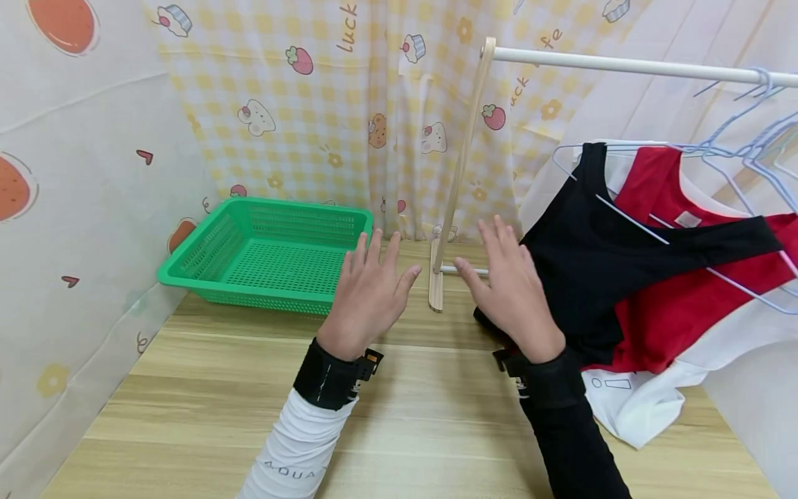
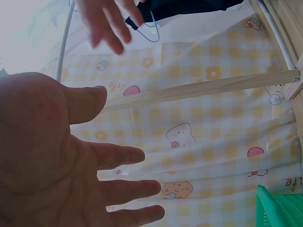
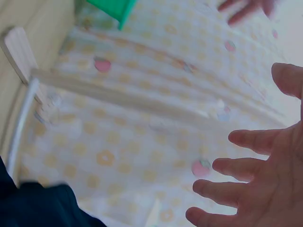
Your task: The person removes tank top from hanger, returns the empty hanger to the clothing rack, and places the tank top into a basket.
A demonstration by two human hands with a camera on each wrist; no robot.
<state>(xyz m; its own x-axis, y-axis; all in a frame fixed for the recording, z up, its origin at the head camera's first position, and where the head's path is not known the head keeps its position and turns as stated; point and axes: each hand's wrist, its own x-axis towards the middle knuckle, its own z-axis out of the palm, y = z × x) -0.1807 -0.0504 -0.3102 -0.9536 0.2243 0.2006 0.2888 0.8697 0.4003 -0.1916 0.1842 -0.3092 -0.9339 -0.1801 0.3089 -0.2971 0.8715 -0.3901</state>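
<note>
Both hands are held out above the table with fingers straight and spread, and neither holds anything. The left hand (image 1: pixel 368 294) is at the right end of a green plastic basket (image 1: pixel 206 291), overlapping its edge in the head view. To the right, the right hand (image 1: pixel 514 287) is in front of a black sleeveless top (image 1: pixel 573 256) hanging on a light blue hanger (image 1: pixel 711 149); whether it touches the cloth cannot be told. Behind the black top hang a red garment (image 1: pixel 661 333) and a white garment (image 1: pixel 648 416), partly hidden.
A rack with a wooden upright (image 1: pixel 464 152) and a white rail (image 1: pixel 623 64) stands at the right, with several hangers on it. Its wooden foot (image 1: pixel 436 294) rests on the wooden table (image 1: pixel 411 416). A patterned curtain (image 1: pixel 312 104) closes off the back.
</note>
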